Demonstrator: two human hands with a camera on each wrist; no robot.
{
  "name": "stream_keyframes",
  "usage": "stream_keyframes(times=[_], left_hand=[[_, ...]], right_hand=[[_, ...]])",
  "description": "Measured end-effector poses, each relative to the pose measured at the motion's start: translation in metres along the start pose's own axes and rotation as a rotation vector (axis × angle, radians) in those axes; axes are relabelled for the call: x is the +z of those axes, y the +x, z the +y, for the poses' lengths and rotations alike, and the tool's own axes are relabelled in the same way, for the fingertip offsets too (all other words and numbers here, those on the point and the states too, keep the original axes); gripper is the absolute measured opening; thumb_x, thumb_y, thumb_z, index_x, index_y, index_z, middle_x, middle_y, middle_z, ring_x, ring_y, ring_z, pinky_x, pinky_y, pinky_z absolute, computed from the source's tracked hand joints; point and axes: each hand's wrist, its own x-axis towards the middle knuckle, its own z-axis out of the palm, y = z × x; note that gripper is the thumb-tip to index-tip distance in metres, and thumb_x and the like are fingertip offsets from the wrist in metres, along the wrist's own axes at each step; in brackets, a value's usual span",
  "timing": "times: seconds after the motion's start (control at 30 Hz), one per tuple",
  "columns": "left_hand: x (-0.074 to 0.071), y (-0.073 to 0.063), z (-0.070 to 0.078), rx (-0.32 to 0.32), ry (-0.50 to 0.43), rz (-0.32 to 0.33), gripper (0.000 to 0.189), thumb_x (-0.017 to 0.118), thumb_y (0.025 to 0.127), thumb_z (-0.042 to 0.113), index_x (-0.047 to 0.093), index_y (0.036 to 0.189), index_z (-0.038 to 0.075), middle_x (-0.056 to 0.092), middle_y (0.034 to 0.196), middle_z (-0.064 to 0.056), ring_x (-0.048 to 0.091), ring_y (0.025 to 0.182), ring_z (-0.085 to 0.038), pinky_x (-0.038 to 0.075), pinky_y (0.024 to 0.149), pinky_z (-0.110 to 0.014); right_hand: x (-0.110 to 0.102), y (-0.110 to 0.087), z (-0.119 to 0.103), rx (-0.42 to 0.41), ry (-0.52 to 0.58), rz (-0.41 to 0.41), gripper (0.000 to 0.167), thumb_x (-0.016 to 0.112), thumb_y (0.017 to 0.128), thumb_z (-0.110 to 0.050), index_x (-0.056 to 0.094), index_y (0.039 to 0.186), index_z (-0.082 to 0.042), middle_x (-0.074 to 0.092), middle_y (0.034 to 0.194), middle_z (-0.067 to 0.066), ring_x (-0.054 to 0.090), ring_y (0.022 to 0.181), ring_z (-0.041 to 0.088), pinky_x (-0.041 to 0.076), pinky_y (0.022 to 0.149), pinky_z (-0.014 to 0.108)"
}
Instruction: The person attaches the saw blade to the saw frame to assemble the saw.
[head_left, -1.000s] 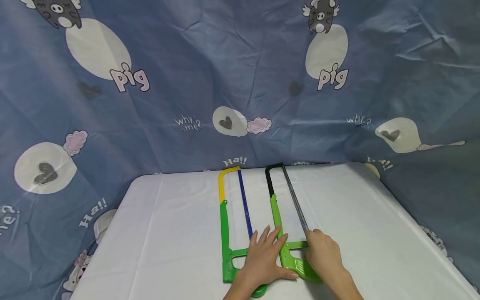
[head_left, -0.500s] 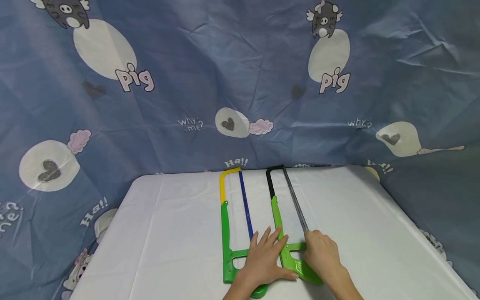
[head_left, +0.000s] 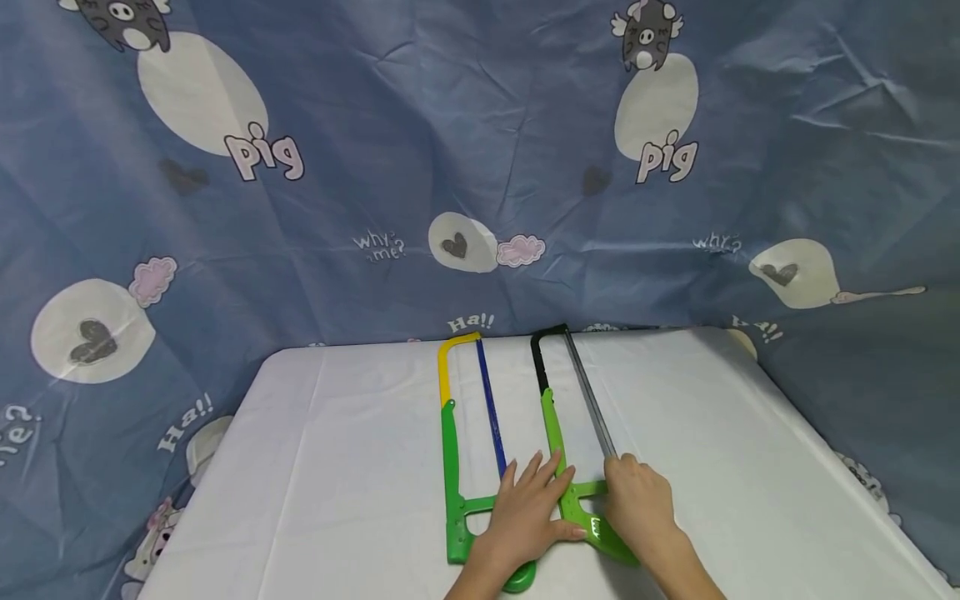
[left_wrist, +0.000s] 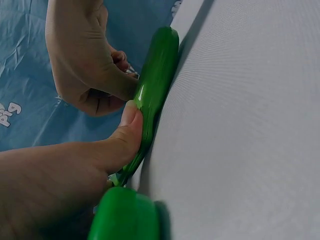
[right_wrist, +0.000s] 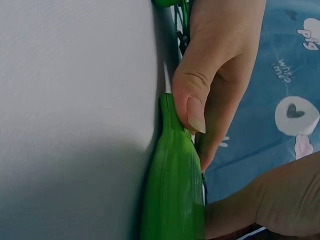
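Two hacksaws lie side by side on the white-covered table. The light green hacksaw [head_left: 552, 429], with a black front frame and grey blade [head_left: 588, 392], is between my hands. My left hand [head_left: 521, 512] spreads its fingers over this saw's frame, its thumb [left_wrist: 131, 117] pressing on the green handle [left_wrist: 157, 70]. My right hand [head_left: 637, 504] curls round the near end of the grey blade beside the handle; its fingertips are hidden in the head view. Under the left wrist, partly covered, lies the dark green hacksaw [head_left: 450, 458] with a yellow front frame and blue blade [head_left: 491, 408].
The white table cover [head_left: 352, 467] extends to both sides of the saws. Behind the table hangs a blue patterned cloth [head_left: 480, 150], close to the saws' far ends.
My right hand has shifted slightly left along with the light green saw's handle. My left thumb has drawn in a little on the handle. The dark green saw stays put.
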Motion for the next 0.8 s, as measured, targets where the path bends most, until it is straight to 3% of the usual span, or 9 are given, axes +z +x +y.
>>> stream_keyframes(times=[0.27, 0.63, 0.8], left_hand=[[0.0007, 0.0013, -0.0018, 0.005, 0.002, 0.007, 0.081, 0.068, 0.081, 0.062, 0.048, 0.149, 0.022, 0.035, 0.162, -0.004, 0.033, 0.149, -0.034, 0.025, 0.117, -0.063], [0.0, 0.001, -0.0005, 0.014, 0.013, 0.023, 0.08, 0.066, 0.081, 0.063, 0.049, 0.148, 0.022, 0.036, 0.161, -0.005, 0.034, 0.148, -0.035, 0.026, 0.116, -0.063], [0.0, 0.0003, 0.0001, 0.009, -0.002, 0.019, 0.08, 0.066, 0.081, 0.063, 0.05, 0.148, 0.021, 0.036, 0.161, -0.005, 0.034, 0.148, -0.035, 0.026, 0.116, -0.064]], right_hand=[[-0.0033, 0.0022, -0.0001, 0.015, -0.019, -0.04, 0.016, 0.073, 0.068, 0.005, 0.06, 0.074, -0.002, 0.054, 0.063, 0.009, 0.052, 0.052, 0.02, 0.044, 0.042, 0.034], [0.0019, -0.002, -0.0034, -0.056, -0.079, 0.053, 0.019, 0.076, 0.067, 0.004, 0.059, 0.071, -0.002, 0.056, 0.06, 0.011, 0.053, 0.048, 0.019, 0.046, 0.039, 0.033], [0.0057, -0.0022, -0.0025, -0.076, -0.099, 0.051, 0.018, 0.075, 0.067, 0.004, 0.058, 0.07, -0.002, 0.056, 0.06, 0.011, 0.053, 0.047, 0.019, 0.046, 0.038, 0.033]])
